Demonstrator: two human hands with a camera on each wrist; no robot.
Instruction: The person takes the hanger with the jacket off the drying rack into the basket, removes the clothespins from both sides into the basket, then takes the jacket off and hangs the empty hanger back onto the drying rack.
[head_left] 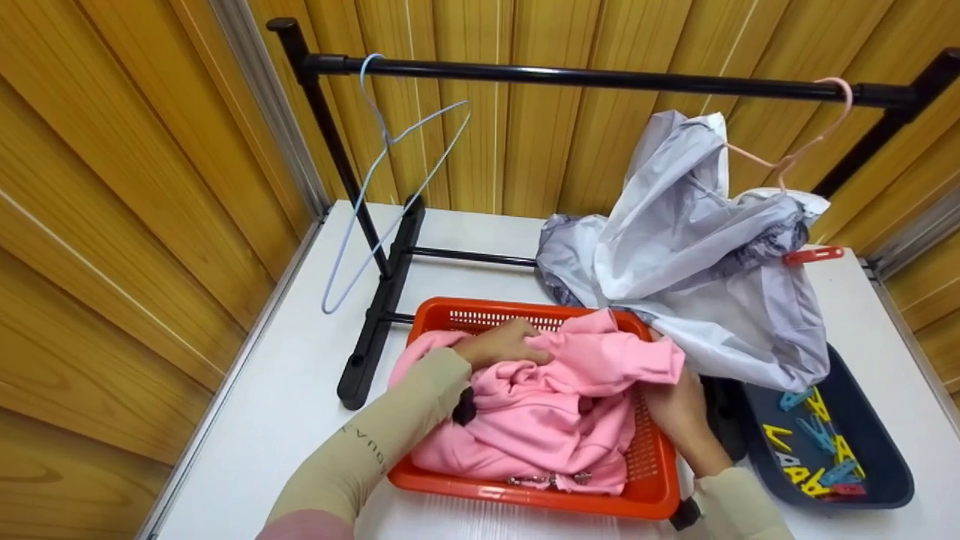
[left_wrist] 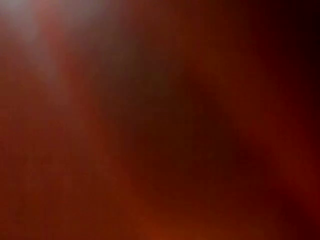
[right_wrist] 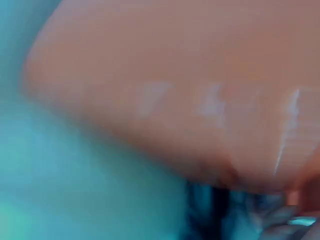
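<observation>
One pink garment (head_left: pixel 540 420), apparently a sweatshirt, lies bunched in an orange plastic basket (head_left: pixel 615 504) on a white desk (head_left: pixel 262 420) as two bare hands work at it. The left hand (head_left: pixel 504 343) appears to grip a fold of the cloth near the basket's far side; the right hand (head_left: pixel 675 405) is at the basket's right edge, its fingers hidden behind the sleeve, so its hold cannot be told. Both wrist views are too blurred to settle it. The step in hand looks like sorting out the garment inside the basket. The next move seems to call for a firm hold on both sides of the cloth, then a lift clear of the rim and of the white-and-grey garment (head_left: pixel 697 262) hanging close behind.
</observation>
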